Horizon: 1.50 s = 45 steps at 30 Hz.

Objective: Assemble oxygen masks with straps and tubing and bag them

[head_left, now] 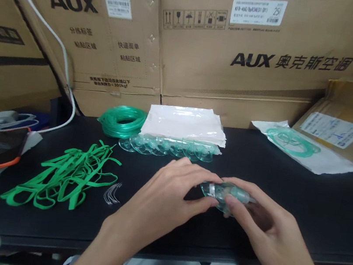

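Note:
Between my hands, just above the black table, is a clear green oxygen mask point(223, 192) with a silvery strip near its left end. My left hand point(176, 190) pinches the mask's left end by that strip, thumb below and fingers above. Closed round its right part is my right hand point(259, 211), with the thumb on the near side; the fingers hide some of the mask. A row of similar clear green masks point(170, 147) lies beyond my left hand. Left of that hand are several thin metal strips point(112, 193) and a heap of green elastic straps point(67, 173).
A coil of green tubing point(121, 120) and a stack of white plastic bags point(182, 123) lie at the back of the black table point(324, 208). To the right are a bagged green tube set point(294, 143) and a carton point(347, 118). A phone point(1, 148) and white cable point(64, 58) are left.

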Each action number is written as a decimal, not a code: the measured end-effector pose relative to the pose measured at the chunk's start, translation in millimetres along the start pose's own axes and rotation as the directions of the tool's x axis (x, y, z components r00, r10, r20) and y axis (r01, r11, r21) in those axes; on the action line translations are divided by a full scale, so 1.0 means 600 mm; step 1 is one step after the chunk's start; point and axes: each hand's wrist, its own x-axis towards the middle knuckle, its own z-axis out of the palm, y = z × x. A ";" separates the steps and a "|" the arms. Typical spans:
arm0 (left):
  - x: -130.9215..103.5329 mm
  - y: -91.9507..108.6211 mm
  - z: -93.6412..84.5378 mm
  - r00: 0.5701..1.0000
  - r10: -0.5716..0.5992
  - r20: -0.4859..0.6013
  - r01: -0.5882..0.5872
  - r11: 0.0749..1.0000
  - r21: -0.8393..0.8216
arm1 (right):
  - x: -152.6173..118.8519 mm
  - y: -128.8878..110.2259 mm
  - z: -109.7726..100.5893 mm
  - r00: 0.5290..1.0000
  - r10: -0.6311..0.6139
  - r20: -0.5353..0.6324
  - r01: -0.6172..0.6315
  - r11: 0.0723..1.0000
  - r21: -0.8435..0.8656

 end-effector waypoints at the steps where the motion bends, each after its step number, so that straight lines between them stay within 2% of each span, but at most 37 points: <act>1: 0.001 0.003 0.000 1.000 -0.016 0.009 0.017 1.000 -0.011 | 0.002 0.003 -0.001 1.000 -0.004 0.014 0.004 1.000 0.008; 5: 0.002 0.010 -0.014 0.998 -0.062 0.015 0.062 0.998 -0.032 | 0.009 0.019 -0.001 0.999 0.005 0.052 -0.007 0.999 0.034; 9: -0.013 0.008 -0.056 0.994 -0.110 0.009 0.110 0.994 0.012 | 0.010 0.036 0.002 0.997 0.017 0.073 -0.019 0.999 0.026; 12: -0.048 -0.003 -0.089 0.978 -0.210 0.015 0.207 0.971 0.123 | 0.009 0.040 0.004 0.996 0.036 0.084 -0.037 0.999 0.014; 15: -0.100 -0.022 -0.108 0.951 -0.309 0.000 0.298 0.918 0.262 | 0.007 0.035 0.007 0.994 0.040 0.101 -0.043 0.999 0.033; 18: -0.149 -0.046 -0.114 0.927 -0.375 -0.001 0.351 0.867 0.352 | 0.006 0.031 0.011 0.993 0.049 0.106 -0.054 0.997 0.054; 21: -0.180 -0.064 -0.117 0.925 -0.379 -0.037 0.363 0.849 0.385 | 0.006 0.033 0.012 0.992 0.059 0.108 -0.066 0.996 0.058; 25: -0.202 -0.075 -0.124 0.917 -0.388 -0.096 0.392 0.826 0.405 | 0.005 0.033 0.009 0.993 0.060 0.101 -0.065 0.997 0.050; 30: -0.213 -0.076 -0.126 0.913 -0.398 -0.088 0.395 0.810 0.432 | 0.008 0.025 0.017 0.994 -0.011 0.104 -0.002 0.993 0.122; 33: -0.215 -0.079 -0.127 0.923 -0.377 -0.069 0.369 0.823 0.432 | 0.009 0.024 0.023 0.994 -0.051 0.101 0.031 0.981 0.191; 36: -0.215 -0.079 -0.132 0.936 -0.346 -0.059 0.336 0.833 0.441 | 0.014 0.020 0.011 0.991 -0.077 0.108 0.049 0.970 0.238; 39: -0.195 -0.065 -0.133 0.949 -0.307 -0.075 0.308 0.848 0.431 | 0.036 0.010 -0.028 0.982 -0.161 0.097 0.153 0.984 0.087; 42: -0.133 -0.038 -0.121 0.956 -0.280 -0.083 0.290 0.875 0.389 | 0.081 -0.001 -0.075 0.963 -0.249 0.106 0.268 0.929 -0.257; 45: -0.039 -0.020 -0.095 0.979 -0.189 -0.081 0.206 0.907 0.366 | 0.135 -0.003 -0.098 0.946 -0.284 0.154 0.320 0.890 -0.325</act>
